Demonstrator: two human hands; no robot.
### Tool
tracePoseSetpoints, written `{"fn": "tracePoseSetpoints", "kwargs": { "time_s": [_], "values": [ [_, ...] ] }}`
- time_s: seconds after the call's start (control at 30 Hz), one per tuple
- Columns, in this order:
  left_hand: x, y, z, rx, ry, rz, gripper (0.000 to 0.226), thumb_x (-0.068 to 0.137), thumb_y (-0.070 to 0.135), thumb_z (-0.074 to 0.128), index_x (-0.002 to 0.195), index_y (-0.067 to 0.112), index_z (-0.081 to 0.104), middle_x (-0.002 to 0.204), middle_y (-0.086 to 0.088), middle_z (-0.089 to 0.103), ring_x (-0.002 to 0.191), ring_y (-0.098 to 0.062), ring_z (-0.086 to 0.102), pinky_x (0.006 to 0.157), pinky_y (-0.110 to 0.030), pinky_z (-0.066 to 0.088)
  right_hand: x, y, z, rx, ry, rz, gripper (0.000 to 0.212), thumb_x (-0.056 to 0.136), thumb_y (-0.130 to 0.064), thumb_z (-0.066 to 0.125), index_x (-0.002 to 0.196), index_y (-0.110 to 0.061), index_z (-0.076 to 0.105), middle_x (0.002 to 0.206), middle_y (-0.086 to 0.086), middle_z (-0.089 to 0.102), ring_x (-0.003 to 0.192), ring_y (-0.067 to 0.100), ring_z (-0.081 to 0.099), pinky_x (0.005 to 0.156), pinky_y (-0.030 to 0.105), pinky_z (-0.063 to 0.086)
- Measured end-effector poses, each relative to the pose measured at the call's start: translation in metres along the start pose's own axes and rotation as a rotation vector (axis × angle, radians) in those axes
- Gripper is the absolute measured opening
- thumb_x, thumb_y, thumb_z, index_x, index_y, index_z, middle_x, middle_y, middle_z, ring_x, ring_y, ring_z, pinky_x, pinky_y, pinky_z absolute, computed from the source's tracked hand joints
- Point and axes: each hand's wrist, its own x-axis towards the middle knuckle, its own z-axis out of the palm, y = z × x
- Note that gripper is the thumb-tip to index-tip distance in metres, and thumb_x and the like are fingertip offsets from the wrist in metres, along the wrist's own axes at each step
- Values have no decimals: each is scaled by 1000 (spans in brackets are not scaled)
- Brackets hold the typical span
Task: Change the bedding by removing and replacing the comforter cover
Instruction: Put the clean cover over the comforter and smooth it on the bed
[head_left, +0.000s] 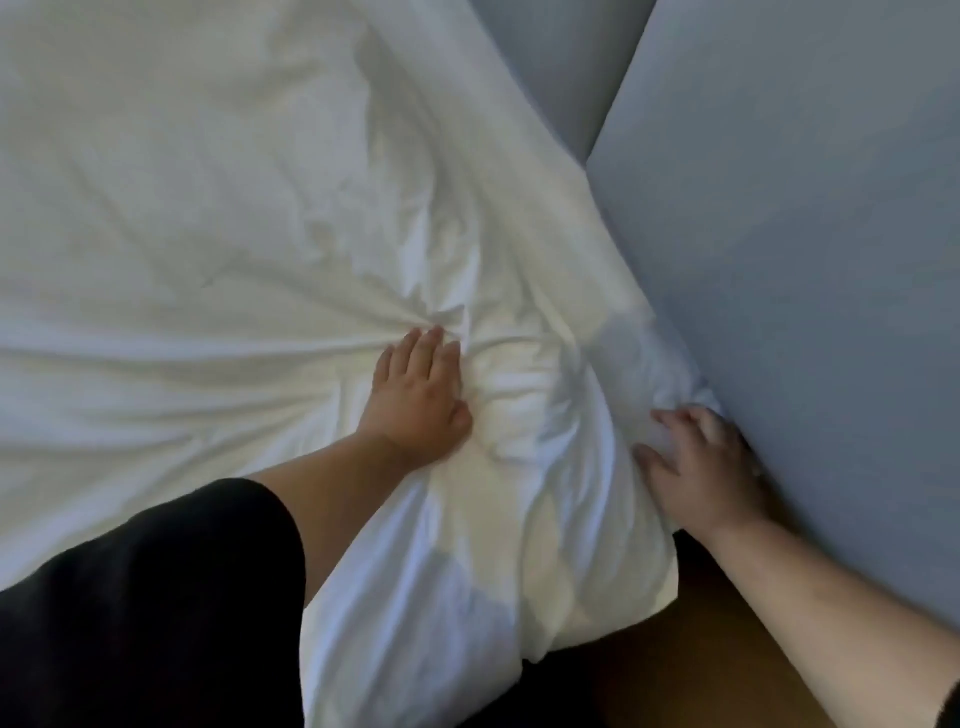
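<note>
Head view: a white comforter (208, 218), wrinkled and puffy, spreads over most of the picture, and its near corner bulges and hangs over the bed's edge toward the person. The left hand (418, 397) lies flat on the comforter with straight fingers pressed into the fabric, holding nothing; creases fan out from its fingertips and from the thumb side. To the right of that hand the comforter's corner rises in a soft mound. The right hand (698, 465) sits at the right edge of that mound, where the comforter meets a grey-blue padded panel (805, 260). Its fingers are curled into a bunched fold of the white fabric, gripping the comforter's edge, with the back of the hand touching or just beside the padded panel; which of the two cannot be told. A second grey-blue panel (556, 62) stands behind the comforter's far right side, meeting the first at an angle. A black sleeve (156, 597) covers the left upper arm, below and to the left of the left hand. Below the comforter's hanging corner a brown floor (701, 654) shows, between the two forearms.
</note>
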Motion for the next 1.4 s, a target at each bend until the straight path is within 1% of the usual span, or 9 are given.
{"fn": "tracePoseSetpoints", "kwargs": {
  "time_s": [0.13, 0.3, 0.47, 0.7, 0.87, 1.03, 1.13, 1.27, 1.4],
  "values": [
    [57, 7, -40, 155, 355, 379, 61, 73, 26, 63, 130, 4, 58, 133, -18, 57, 119, -42, 55, 103, -51, 40, -33, -26, 12, 417, -257, 44, 61, 82, -52, 71, 134, -25, 55, 124, -8, 61, 116, 14, 57, 102, 38, 46],
    [116, 37, -74, 826, -352, 609, 111, 72, 57, 74, 156, 28, 7, 156, 0, 31, 141, -28, 32, 116, -57, 15, -63, -41, 31, 509, -412, 154, 93, 57, -66, 79, 137, -48, 34, 110, -29, 55, 100, 0, 56, 87, 24, 44],
    [99, 64, -82, 932, -536, 496, 27, 86, 32, 65, 112, 29, 61, 107, 6, 64, 106, -20, 61, 96, -39, 44, -99, -32, 45, 304, -348, 279, 52, 71, -70, 70, 95, -32, 44, 86, -13, 57, 83, 13, 59, 67, 29, 42],
    [103, 93, -163, 761, -244, 400, 9, 91, 27, 45, 92, 21, 51, 93, -1, 61, 85, -27, 57, 68, -31, 38, -79, -9, -31, 143, 52, 133, 40, 86, -58, 63, 87, -25, 42, 82, -2, 66, 83, 30, 68, 59, 31, 45],
    [134, 166, -236, 802, 116, 504, 27, 81, 32, 67, 106, 27, 60, 97, -5, 68, 92, -34, 67, 63, -34, 41, -74, 2, -101, 10, 613, 65, 30, 55, -2, 77, 63, -10, 49, 55, 14, 53, 47, 36, 56, 43, 29, 37],
    [98, 158, -181, 653, 186, 377, 43, 85, 17, 59, 127, 15, 51, 124, -11, 56, 118, -35, 51, 99, -43, 41, -78, 1, -71, 99, 520, 127, 25, 60, 9, 73, 77, -3, 59, 77, 22, 62, 69, 42, 63, 56, 42, 49],
    [47, 131, -132, 532, -44, 298, 74, 91, 24, 58, 154, 14, 19, 160, -10, 22, 149, -30, 18, 122, -41, 16, -86, -3, -52, 26, 239, 298, 50, 83, -4, 58, 133, -7, 55, 130, 17, 59, 114, 38, 59, 89, 46, 48],
    [-55, 73, -101, 398, -412, 144, 77, 96, 29, 51, 158, 18, 8, 167, -3, 3, 153, -21, 4, 123, -38, 8, -104, -13, -54, -29, -36, 289, 76, 87, -28, 52, 155, -14, 21, 156, 8, 32, 140, 26, 37, 112, 38, 35],
    [-150, 21, -122, 226, -490, -104, 79, 95, 34, 52, 159, 18, 9, 167, 2, 7, 152, -19, 12, 122, -37, 17, -120, -55, -83, -164, -79, 101, 70, 92, -29, 46, 155, -15, 20, 160, 1, 29, 143, 21, 33, 114, 35, 30]
  ]
}}
